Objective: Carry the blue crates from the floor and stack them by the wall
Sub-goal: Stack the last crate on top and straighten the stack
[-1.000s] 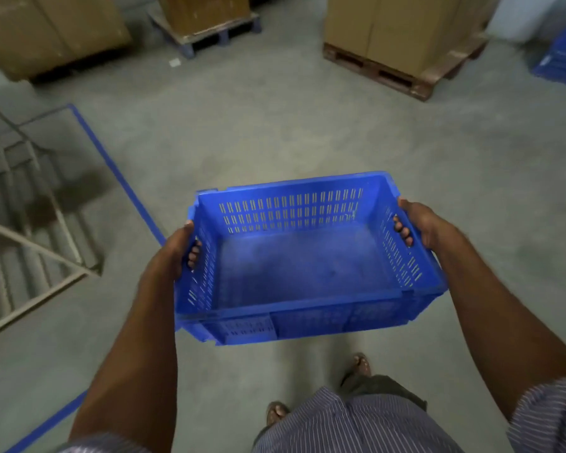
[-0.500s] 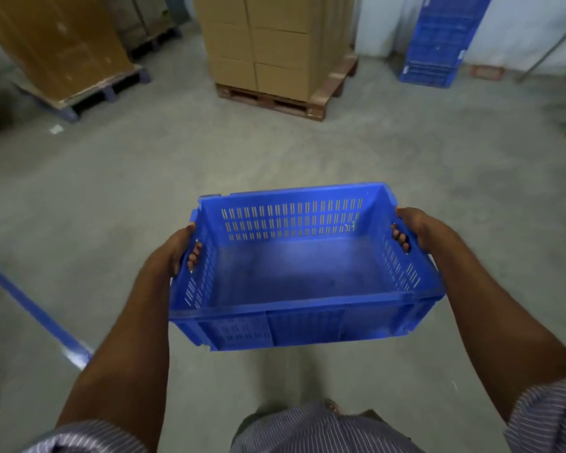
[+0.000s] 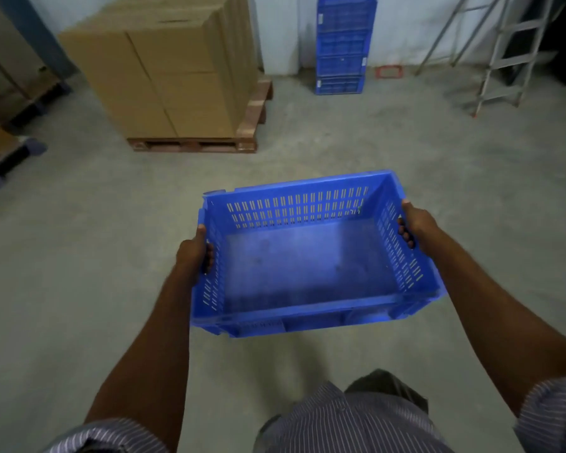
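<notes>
Curling the fingers (image 3: 209, 256) of the left hand (image 3: 190, 253) in over the left end wall, thumb lying along the rim; hooking those of the right hand (image 3: 419, 223) likewise over the right end; holding the blue crate (image 3: 307, 266) empty, near, clear of the floor (image 3: 79, 273); facing the stack of blue crates (image 3: 342, 44) against the far wall (image 3: 280, 31); probably best: keeping both grips even and the crate level, steering right of the cardboard boxes (image 3: 177, 76), squaring up close to the stack before raising and seating it on top.
</notes>
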`<state>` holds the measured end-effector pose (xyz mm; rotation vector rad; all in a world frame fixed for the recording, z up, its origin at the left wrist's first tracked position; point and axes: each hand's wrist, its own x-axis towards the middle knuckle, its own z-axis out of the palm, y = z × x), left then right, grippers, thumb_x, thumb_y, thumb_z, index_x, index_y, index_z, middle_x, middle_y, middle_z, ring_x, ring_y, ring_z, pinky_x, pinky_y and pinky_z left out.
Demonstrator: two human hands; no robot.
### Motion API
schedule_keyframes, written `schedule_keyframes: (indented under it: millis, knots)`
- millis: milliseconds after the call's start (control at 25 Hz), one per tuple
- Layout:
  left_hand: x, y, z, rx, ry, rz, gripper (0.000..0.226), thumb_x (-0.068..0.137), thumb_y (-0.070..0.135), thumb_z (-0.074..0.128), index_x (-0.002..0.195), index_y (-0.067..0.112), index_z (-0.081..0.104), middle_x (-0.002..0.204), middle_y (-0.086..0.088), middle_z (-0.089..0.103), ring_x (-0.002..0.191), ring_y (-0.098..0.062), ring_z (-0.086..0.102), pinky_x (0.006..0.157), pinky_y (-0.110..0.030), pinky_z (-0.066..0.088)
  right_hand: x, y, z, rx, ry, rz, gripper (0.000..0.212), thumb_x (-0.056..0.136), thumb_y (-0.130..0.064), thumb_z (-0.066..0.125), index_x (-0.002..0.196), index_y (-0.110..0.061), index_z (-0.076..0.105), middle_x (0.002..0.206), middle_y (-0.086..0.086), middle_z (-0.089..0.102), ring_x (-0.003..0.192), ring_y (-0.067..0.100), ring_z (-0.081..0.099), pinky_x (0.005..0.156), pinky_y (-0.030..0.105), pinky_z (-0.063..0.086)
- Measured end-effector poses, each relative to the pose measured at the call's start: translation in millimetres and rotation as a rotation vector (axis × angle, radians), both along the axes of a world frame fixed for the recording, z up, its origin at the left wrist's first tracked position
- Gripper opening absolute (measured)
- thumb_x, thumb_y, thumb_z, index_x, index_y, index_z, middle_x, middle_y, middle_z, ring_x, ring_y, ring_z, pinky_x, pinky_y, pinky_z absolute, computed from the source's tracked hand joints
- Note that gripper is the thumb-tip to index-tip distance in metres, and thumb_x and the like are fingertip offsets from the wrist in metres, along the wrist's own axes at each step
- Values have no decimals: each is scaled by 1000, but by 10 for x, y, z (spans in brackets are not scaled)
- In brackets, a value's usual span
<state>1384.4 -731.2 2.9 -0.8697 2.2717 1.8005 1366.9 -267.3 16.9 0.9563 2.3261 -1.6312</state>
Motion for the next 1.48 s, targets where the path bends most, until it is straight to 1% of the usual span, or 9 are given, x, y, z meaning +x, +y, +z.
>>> schedule_keyframes:
  millis: [200,400,520,640,800,880,1040,1240,1480]
  knots:
    - [-1400,315,45,-116,97,-36,67,99,63,46,59,11,59,51,-8,53,46,-25,48,53,-31,41,-765,210,-19,116,103,-186,65,97,-65,37,65,-13,60,60,7,57,49,25,48,50,31,39]
    - [-2848,838,15,-189,173,-40,68,95,69,45,61,13,65,53,-10,57,49,-27,53,63,-38,49,-1993,771,-273,125,139,-254,77,79,-84,29,63,-17,64,66,8,63,68,29,57,77,50,52]
    - [-3674,1184,117,-167,197,-30,66,94,67,49,63,12,65,55,-9,57,47,-25,51,57,-36,48,-2796,1124,-303,115,145,-261,77,78,-85,28,62,-19,64,67,8,63,70,29,56,79,53,52]
    - [-4545,1500,283,-132,231,-38,63,96,64,51,67,10,65,56,-8,55,44,-20,48,48,-27,42,-3631,1393,-62,108,191,-285,75,80,-83,29,63,-19,64,65,8,63,67,29,57,72,49,50]
    - [-5792,1690,413,-86,189,-90,63,96,65,48,67,12,64,49,-1,53,34,-12,44,44,-23,35,-4774,1526,315,55,195,-275,62,95,-66,38,67,-16,60,59,5,56,50,24,47,51,32,39]
    - [-6550,1740,439,-32,131,-162,63,98,67,44,69,13,60,45,3,48,31,-9,40,42,-20,31,-5502,1649,341,13,188,-249,58,100,-58,39,71,-12,58,60,7,53,46,21,44,46,27,33]
    - [-7994,1830,468,48,32,-290,62,102,64,39,73,10,54,42,3,45,29,-7,37,35,-13,28,-6857,1850,287,-38,122,-197,56,102,-57,35,73,-12,50,62,8,50,45,20,41,43,23,26]
    - [-9651,2042,657,53,-44,-374,63,105,60,31,72,10,48,38,5,43,27,-6,35,32,-13,25,-8279,2027,421,-93,43,-165,58,105,-54,27,70,-11,44,62,7,43,47,19,35,34,17,24]
    - [-11500,2514,667,38,-158,-432,65,106,58,28,68,9,45,38,2,41,25,-8,32,31,-13,23,-9954,2437,500,-102,-63,-162,58,106,-51,22,68,-12,40,62,5,38,48,17,28,36,15,20]
